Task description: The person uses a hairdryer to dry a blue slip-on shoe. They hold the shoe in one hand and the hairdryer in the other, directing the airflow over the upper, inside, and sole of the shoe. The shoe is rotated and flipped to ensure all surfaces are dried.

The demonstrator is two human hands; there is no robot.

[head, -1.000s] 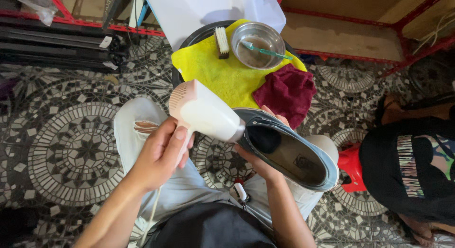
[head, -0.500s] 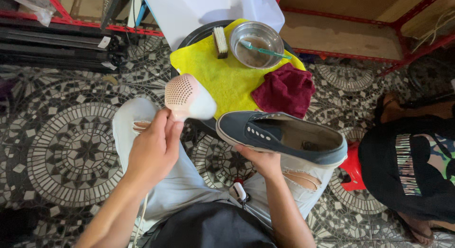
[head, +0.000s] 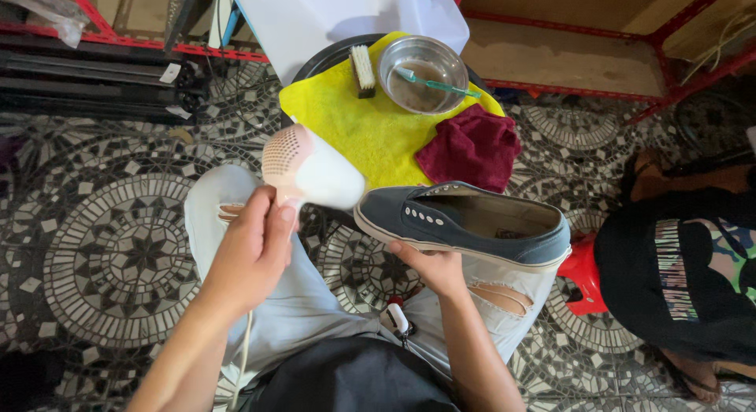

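Note:
My left hand (head: 250, 250) grips the handle of a white hair dryer (head: 311, 170) with a pink rear grille, its nozzle pointing right at the toe of a shoe. My right hand (head: 431, 266) supports a grey-blue canvas shoe (head: 465, 219) from underneath, holding it level on its side-facing profile above my knees. The shoe has a white sole and no laces. My legs in light ripped jeans (head: 303, 302) lie below both hands.
A yellow cloth (head: 362, 132) covers a round stool ahead, with a small brush (head: 363, 69), a metal bowl (head: 422, 64) holding a teal toothbrush (head: 437, 83), and a dark red rag (head: 472, 148). Another person in a black shirt (head: 677, 274) sits right. Patterned tile floor all around.
The shoe has turned from opening-up to a level side view. The dryer swung from over the shoe opening to the left, now aimed at the toe.

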